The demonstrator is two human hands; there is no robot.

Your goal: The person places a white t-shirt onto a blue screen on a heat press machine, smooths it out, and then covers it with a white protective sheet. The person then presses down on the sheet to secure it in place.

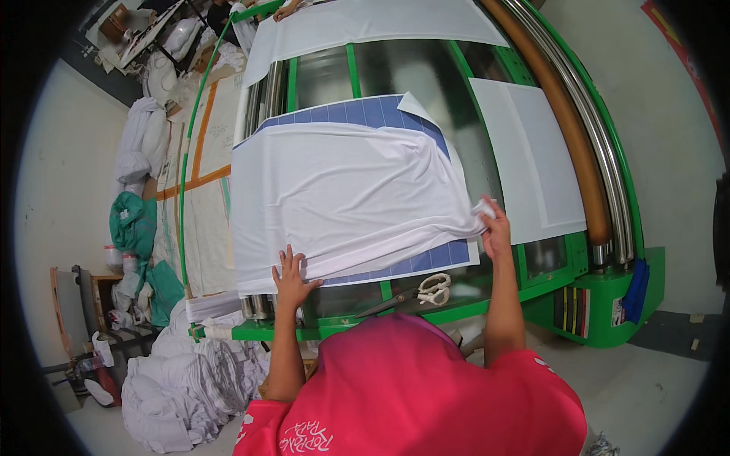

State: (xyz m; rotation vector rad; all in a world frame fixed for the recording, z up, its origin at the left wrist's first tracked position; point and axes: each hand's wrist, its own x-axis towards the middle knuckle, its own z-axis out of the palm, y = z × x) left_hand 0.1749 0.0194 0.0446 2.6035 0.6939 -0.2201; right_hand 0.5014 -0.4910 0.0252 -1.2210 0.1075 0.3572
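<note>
A white fabric piece (342,182) lies wrinkled over a blue printed sheet (342,114), whose lined surface shows along the far and near edges. My left hand (292,277) rests with spread fingers on the fabric's near left part. At the near right corner, my right hand (493,228) pinches a bunched end of the same fabric. One corner of the printed sheet curls up at the far right, showing its white back. Between my arms, a pair of scissors (432,290) with white handles lies at the near edge of the green-framed machine.
The green machine frame (532,283) surrounds a metal bed. A brown roller (566,129) and steel rollers run along the right. White sheets (532,163) lie at right and far side. Another person's hand (287,9) is at the far edge. White cloth (186,395) is heaped lower left.
</note>
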